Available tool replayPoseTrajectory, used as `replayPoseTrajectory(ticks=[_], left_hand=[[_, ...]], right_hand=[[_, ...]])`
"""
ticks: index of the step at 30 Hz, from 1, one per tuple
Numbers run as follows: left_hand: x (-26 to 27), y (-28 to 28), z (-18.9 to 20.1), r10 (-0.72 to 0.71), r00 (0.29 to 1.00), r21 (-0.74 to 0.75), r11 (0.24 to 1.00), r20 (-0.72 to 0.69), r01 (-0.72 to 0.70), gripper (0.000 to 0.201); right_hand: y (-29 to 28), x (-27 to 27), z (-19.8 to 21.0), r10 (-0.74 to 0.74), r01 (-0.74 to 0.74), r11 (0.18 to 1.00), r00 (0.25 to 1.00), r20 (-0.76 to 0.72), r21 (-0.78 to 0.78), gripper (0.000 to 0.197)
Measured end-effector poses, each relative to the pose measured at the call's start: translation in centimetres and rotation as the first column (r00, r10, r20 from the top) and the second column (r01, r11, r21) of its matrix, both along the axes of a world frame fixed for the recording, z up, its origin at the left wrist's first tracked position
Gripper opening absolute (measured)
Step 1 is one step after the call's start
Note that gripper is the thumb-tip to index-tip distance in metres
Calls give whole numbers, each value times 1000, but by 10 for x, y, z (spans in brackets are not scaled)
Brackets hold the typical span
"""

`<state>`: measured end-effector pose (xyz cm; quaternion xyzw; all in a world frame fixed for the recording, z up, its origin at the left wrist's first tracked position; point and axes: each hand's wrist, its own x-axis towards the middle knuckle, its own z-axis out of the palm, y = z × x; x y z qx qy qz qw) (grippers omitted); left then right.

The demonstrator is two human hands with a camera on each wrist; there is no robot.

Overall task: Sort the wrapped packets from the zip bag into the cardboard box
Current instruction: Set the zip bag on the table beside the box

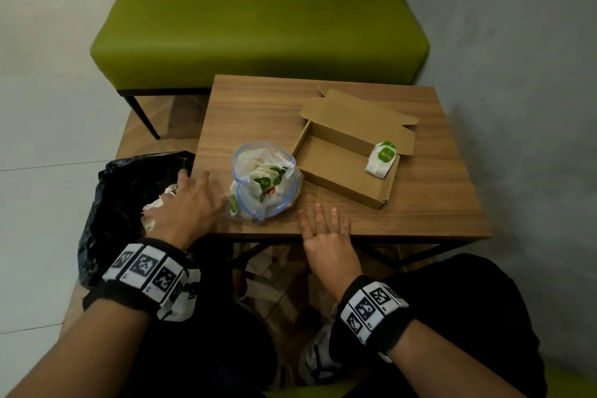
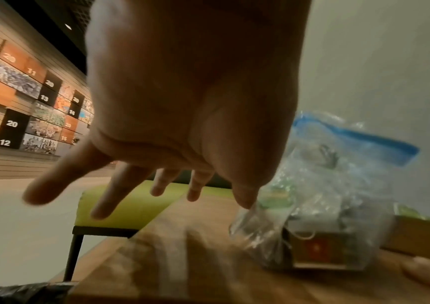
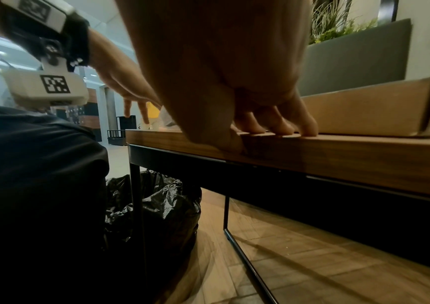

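From the head view, the left hand [image 1: 190, 203] hovers with fingers spread and empty over the table's [image 1: 258, 107] near-left corner, above a black bin bag [image 1: 122, 191]; the zip bag [image 1: 263, 184] of wrapped packets stands just right of its thumb. The right hand [image 1: 324, 233] lies flat, fingers straight, holding nothing, on the near edge. The open cardboard box [image 1: 339, 171] sits right of the bag, one white-and-green packet [image 1: 381, 160] leaning at its right end.

In the left wrist view, the left hand [image 2: 193, 92] is splayed open; the zip bag [image 2: 325, 195], blurred, stands just right of the thumb. Whether thumb and plastic touch is unclear.

In the right wrist view, the right hand's fingertips [image 3: 304, 127] press the table [image 3: 338, 156] edge, the cardboard box [image 3: 364, 113] just beyond them. The box's inside is hidden.
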<state>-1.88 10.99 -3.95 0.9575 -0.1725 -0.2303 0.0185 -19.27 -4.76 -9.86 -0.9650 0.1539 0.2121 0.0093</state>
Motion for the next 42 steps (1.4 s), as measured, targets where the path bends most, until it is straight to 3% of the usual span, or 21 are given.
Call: replayPoseTrajectory(ticks=[4, 7, 10, 12, 16, 20, 25, 31, 34, 36, 37, 39, 42], left_hand=[[2, 10, -28, 21, 1000, -143, 990, 6, -20, 67], [1, 16, -55, 23, 997, -103, 994, -69, -30, 91], [2, 19, -75, 9, 999, -83, 996, -51, -14, 113], [-4, 18, -65, 18, 998, -65, 998, -64, -22, 109], [-20, 18, -47, 71, 996, -58, 996, -62, -74, 94], [-28, 25, -52, 46, 998, -28, 999, -33, -47, 95], [-45, 32, -49, 64, 996, -19, 998, -65, -65, 97], [-46, 35, -48, 63, 994, 33, 998, -84, -61, 97], [-34, 36, -38, 53, 984, 38, 998, -171, -47, 93], [-23, 41, -23, 25, 982, 5, 1000, -187, -24, 80], [-17, 41, -12, 24, 988, -37, 999, -152, -30, 73], [-12, 39, 11, 87, 996, -224, 970, -34, -93, 62], [-19, 23, 48, 168, 986, -562, 818, 25, -125, 48]], right_hand=[[1, 0, -2, -14, 14, 1000, 1000, 10, -5, 62], [2, 1, -3, -15, 15, 999, 1000, 14, -29, 61], [1, 2, -4, -5, 5, 999, 1000, -14, -52, 59], [1, 3, -8, -3, 4, 998, 1000, 16, -68, 57], [6, 2, -15, 5, -3, 993, 1000, 17, -117, 82], [10, -6, -13, 37, -36, 990, 999, 5, -140, 54], [10, -15, -14, 45, -41, 993, 999, 30, -108, 75], [13, -13, 3, 14, -13, 993, 1000, 14, -119, 59], [5, -10, 13, 36, -37, 999, 999, -7, -38, 60], [-6, -13, 25, -8, 3, 997, 998, 66, 83, 52], [-12, -14, 32, -101, 71, 981, 982, 160, 183, 44], [-22, -16, 44, -337, 206, 908, 877, 342, 364, 28], [-21, -10, 61, -571, 236, 781, 647, 506, 579, 32]])
